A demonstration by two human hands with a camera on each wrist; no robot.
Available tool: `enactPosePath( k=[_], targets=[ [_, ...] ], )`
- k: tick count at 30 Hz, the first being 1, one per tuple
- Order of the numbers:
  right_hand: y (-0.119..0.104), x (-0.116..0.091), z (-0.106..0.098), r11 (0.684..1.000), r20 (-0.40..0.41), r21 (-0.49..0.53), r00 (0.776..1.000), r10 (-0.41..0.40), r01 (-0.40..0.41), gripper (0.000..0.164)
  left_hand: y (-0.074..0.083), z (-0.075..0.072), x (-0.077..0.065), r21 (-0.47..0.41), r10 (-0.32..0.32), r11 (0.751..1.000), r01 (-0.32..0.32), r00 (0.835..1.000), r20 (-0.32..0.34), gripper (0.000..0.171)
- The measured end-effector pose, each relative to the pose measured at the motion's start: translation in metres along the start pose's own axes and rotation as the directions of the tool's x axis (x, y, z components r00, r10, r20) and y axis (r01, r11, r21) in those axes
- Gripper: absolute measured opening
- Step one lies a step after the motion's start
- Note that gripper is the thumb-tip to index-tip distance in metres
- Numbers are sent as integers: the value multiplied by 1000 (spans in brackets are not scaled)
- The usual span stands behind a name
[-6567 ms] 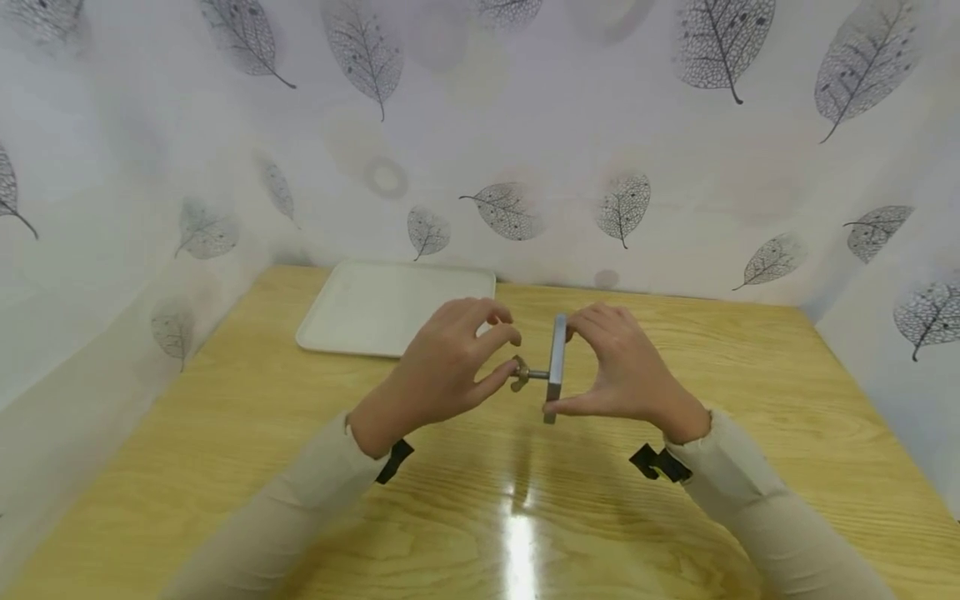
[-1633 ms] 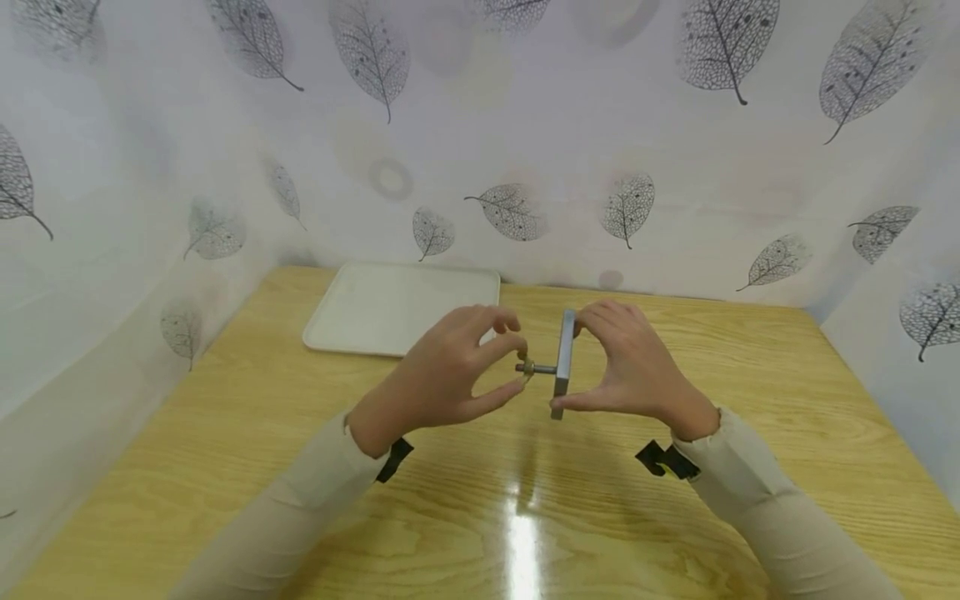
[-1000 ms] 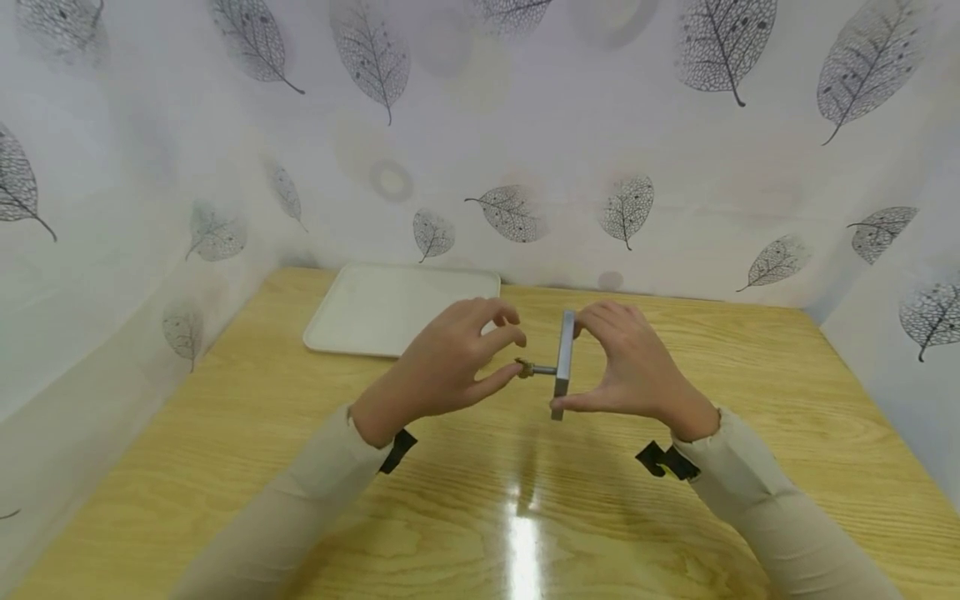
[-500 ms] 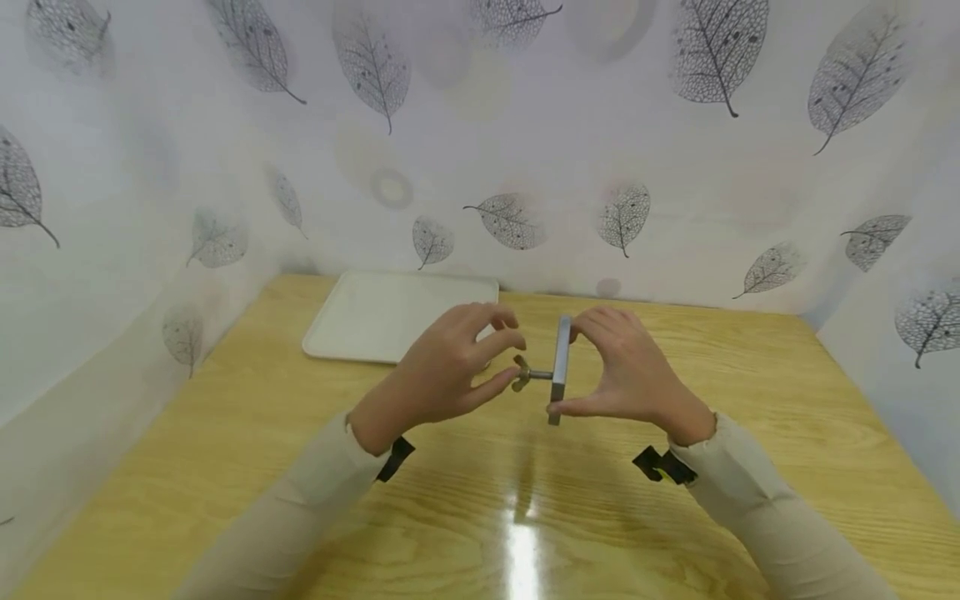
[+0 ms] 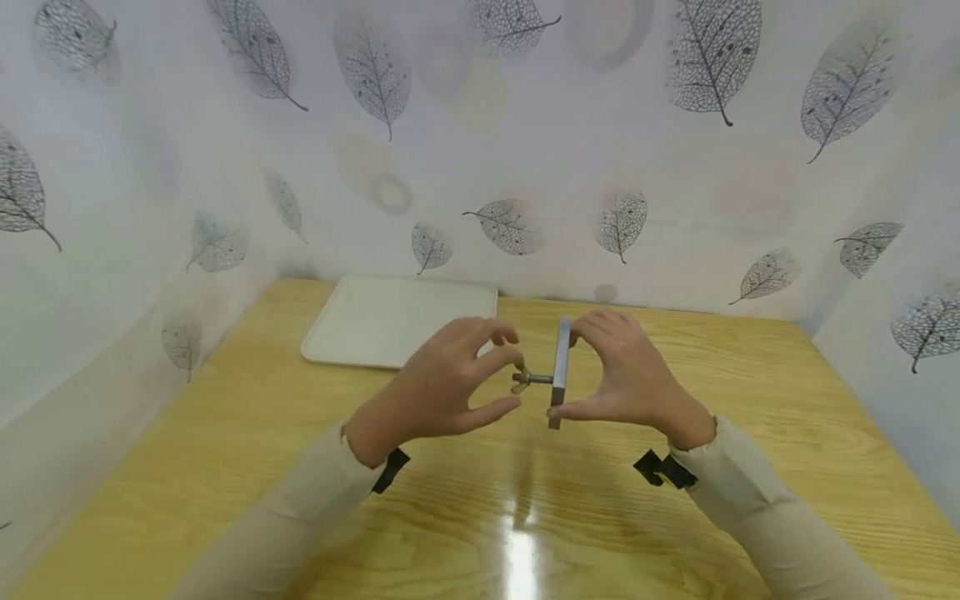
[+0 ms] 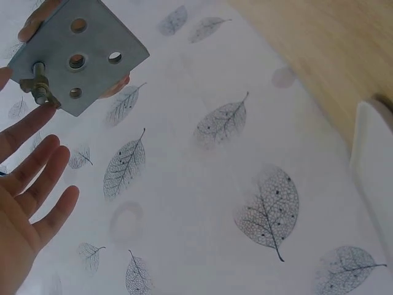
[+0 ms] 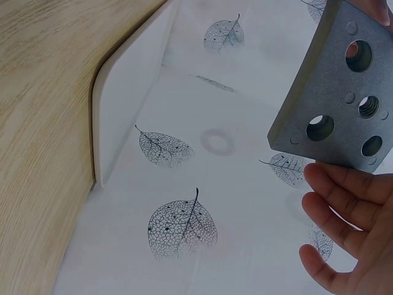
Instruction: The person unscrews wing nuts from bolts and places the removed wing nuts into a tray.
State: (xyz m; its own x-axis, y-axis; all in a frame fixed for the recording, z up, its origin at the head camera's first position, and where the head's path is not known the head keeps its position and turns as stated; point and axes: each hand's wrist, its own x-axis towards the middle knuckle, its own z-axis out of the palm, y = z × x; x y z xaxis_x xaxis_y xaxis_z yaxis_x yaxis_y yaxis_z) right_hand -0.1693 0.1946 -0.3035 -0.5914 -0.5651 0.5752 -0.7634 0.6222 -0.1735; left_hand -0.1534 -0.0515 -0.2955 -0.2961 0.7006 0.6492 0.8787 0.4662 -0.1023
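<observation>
My right hand (image 5: pixel 626 379) holds a thick grey metal plate (image 5: pixel 561 358) upright on edge above the table, its thumb at the lower end and fingers at the upper end. Several round holes pierce the plate (image 7: pixel 338 92) in the right wrist view, one of them threaded. A bolt (image 5: pixel 542 379) sticks out of the plate towards the left, carrying a brass-coloured wing nut (image 5: pixel 522 379). With the index fingertip, my left hand (image 5: pixel 450 375) touches a wing of that nut (image 6: pixel 27 85); its thumb stands apart below, and the other fingers are spread loosely.
A shallow white tray (image 5: pixel 322 348) lies at the back left of the wooden table (image 5: pixel 675 517), partly behind the left hand. White cloth (image 5: pixel 525 125) printed with leaves surrounds the table at the back and sides. Each sleeve has a black wrist mount (image 5: pixel 663 469).
The wing nut has turned on the bolt. Half a second ago my left thumb was at the nut; now it is lower and the index fingertip touches a wing. The right hand keeps its hold.
</observation>
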Motion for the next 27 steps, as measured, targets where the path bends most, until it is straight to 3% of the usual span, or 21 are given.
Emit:
enactPosePath(
  k=[7, 16, 21, 27],
  targets=[
    [2, 0, 0, 1000, 1, -15, 1000, -3, 3, 90, -3, 2, 3, 16, -13, 1000, 12, 997, 80, 28],
    [3, -1, 1, 1000, 7, 0, 1000, 13, -13, 88, -9, -3, 12, 37, -36, 999, 33, 994, 105, 25],
    [3, -3, 2, 1000, 14, 11, 1000, 22, -23, 89, -10, -5, 17, 30, -85, 996, 81, 988, 125, 23],
    [2, -4, 3, 1000, 22, 10, 999, 26, -26, 91, -5, -5, 18, 141, -137, 983, 120, 983, 121, 22]
  ],
)
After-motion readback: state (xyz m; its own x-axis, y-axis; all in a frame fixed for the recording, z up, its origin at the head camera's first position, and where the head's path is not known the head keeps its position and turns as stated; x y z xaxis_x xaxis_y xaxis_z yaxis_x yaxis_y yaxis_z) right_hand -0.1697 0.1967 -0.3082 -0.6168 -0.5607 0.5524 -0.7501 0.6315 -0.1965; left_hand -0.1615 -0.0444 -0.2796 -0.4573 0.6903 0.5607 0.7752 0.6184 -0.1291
